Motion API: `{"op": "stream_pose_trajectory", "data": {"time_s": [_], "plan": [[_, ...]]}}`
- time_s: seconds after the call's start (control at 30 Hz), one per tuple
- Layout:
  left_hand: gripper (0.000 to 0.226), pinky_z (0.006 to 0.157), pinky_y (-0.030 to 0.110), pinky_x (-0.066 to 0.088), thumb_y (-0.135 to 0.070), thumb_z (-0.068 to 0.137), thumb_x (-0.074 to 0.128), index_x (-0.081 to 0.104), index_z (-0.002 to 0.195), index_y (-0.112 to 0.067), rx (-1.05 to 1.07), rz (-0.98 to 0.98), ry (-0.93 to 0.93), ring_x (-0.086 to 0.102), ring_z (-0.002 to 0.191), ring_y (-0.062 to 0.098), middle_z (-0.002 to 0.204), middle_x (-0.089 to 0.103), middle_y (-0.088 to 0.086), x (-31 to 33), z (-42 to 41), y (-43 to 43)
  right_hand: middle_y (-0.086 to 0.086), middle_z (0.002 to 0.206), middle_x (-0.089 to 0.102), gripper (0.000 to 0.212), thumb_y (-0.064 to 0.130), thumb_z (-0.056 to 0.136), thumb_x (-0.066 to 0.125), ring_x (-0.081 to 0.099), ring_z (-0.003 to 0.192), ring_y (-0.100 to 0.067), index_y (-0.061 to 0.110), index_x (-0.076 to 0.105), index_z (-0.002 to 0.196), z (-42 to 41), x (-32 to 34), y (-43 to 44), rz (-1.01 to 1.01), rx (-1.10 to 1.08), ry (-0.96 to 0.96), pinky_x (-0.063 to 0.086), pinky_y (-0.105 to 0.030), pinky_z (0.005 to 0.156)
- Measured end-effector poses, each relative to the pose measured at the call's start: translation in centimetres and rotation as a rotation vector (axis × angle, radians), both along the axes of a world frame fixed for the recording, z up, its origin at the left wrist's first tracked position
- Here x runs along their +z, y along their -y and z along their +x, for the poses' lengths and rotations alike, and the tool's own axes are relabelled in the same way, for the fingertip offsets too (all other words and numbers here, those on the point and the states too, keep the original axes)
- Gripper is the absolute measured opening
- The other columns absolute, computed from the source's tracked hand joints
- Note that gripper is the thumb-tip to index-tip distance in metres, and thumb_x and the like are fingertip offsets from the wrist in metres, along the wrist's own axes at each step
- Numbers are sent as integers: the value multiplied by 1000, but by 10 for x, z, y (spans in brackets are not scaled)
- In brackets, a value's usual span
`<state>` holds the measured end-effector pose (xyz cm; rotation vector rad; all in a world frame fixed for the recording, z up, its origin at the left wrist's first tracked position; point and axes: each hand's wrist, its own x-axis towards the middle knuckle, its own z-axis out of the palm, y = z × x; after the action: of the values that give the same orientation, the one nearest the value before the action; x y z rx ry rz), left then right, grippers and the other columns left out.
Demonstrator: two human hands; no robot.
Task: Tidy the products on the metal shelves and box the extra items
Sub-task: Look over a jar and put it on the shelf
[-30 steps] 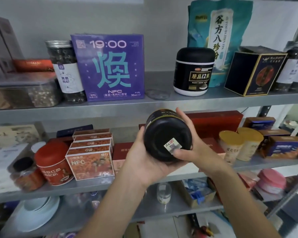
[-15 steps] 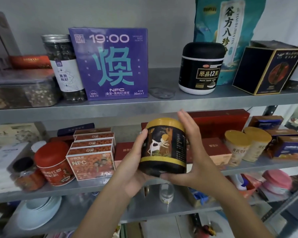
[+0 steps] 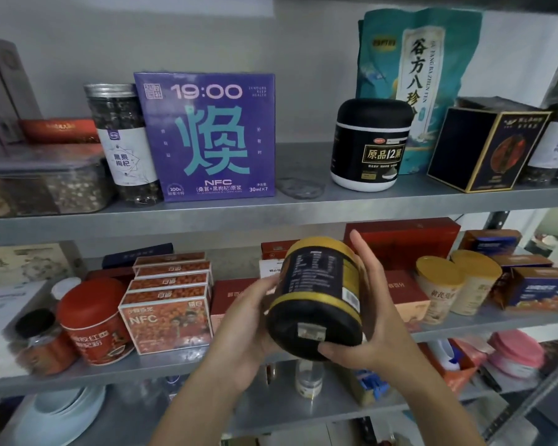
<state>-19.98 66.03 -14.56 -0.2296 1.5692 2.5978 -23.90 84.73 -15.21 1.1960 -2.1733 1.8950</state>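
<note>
Head view: I hold a black canister with gold bands (image 3: 319, 294) in both hands, in the air in front of the middle shelf (image 3: 78, 378) and touching no shelf. It is tilted, its base turned toward me and its gold lid pointing away toward the stock. My left hand (image 3: 242, 329) cups its left side. My right hand (image 3: 377, 320) grasps the right side, fingers reaching up the wall and thumb under the base.

The risk, as I judge it, lies in that tilt. The wall looks smooth, and if either hand loosens while I turn it, the canister could slip down onto the shelf edge or the lower tiers. I cannot tell whether the lid is tight, and a loose one could drop off at this angle.

Just behind stand red cartons (image 3: 400, 239), with yellow-lidded paper tubs (image 3: 438, 288) to the right. A careless push forward could topple the tubs.

On the upper shelf (image 3: 271, 217), the gap between the purple 19:00 box (image 3: 207, 136) and the black jar with a white base (image 3: 369, 146) holds a flat clear disc (image 3: 300, 188). Setting the canister on it might leave it rocking.
</note>
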Motion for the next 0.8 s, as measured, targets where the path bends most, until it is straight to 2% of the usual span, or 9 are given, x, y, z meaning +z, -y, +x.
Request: {"op": "stream_pose_trajectory", "data": {"time_s": [0.07, 0.17, 0.23, 0.37, 0.47, 0.57, 0.63, 0.7, 0.8], "plan": [[51, 77, 38, 56, -58, 83, 62, 67, 121, -25, -49, -93, -93, 69, 105, 23, 117, 70, 8, 10, 3, 3, 14, 151, 22, 122, 27, 58, 88, 34, 139, -16, 49, 10, 149, 5, 9, -1, 121, -39, -123, 49, -35, 101], [68, 87, 41, 54, -66, 72, 72, 59, 128, -30, -101, -182, -125, 68, 108, 24, 116, 71, 5, 18, 7, 0, 16, 153, 14, 120, 29, 59, 85, 21, 144, -15, 49, 9, 150, 10, 19, 4, 203, -61, -264, 48, -37, 102], [66, 84, 39, 56, -57, 73, 75, 60, 128, -24, -66, -73, -103, 68, 107, 27, 116, 71, 9, 18, 10, -3, 18, 156, 13, 120, 29, 62, 86, 21, 145, -14, 46, 7, 151, 9, 23, 9, 171, -50, -250, 45, -39, 106], [68, 87, 50, 55, -55, 67, 72, 68, 121, -15, -71, 248, 79, 67, 107, 36, 119, 68, 21, 15, 15, -8, 33, 150, 24, 123, 37, 59, 89, 29, 140, 2, 49, 6, 150, 4, 16, 14, -38, 28, -6, 45, -21, 101], [61, 79, 52, 58, -58, 79, 64, 72, 115, -9, -157, 431, 178, 67, 105, 41, 121, 65, 26, 16, 19, -13, 27, 147, 35, 124, 52, 52, 90, 43, 134, -5, 60, 8, 144, 5, 1, 15, -35, 63, 161, 49, -27, 100], [64, 74, 52, 58, -58, 81, 61, 71, 115, -4, -174, 568, 212, 67, 100, 44, 122, 63, 28, 13, 20, -13, 28, 137, 46, 125, 53, 48, 91, 51, 126, -2, 52, 14, 147, 7, -15, 18, -45, 55, 214, 50, -21, 96], [65, 76, 56, 57, -58, 85, 58, 70, 117, -3, -177, 624, 194, 66, 101, 46, 124, 62, 29, 12, 20, -14, 24, 133, 52, 115, 47, 49, 89, 54, 123, -5, 47, 26, 146, 6, -18, 20, -89, 31, 218, 50, -26, 99], [64, 85, 55, 56, -59, 89, 52, 69, 118, -4, -181, 572, 155, 65, 107, 42, 126, 62, 28, 9, 20, -16, 17, 133, 54, 109, 39, 51, 87, 56, 123, -11, 46, 31, 144, 4, -14, 19, -117, 24, 205, 52, -33, 98], [58, 88, 50, 55, -58, 87, 48, 71, 119, -15, -56, 191, 82, 66, 111, 33, 120, 67, 19, 5, 19, -15, 12, 140, 49, 112, 36, 51, 85, 53, 127, -14, 44, 28, 146, 4, -1, 8, -54, 10, 131, 52, -32, 97]]}}
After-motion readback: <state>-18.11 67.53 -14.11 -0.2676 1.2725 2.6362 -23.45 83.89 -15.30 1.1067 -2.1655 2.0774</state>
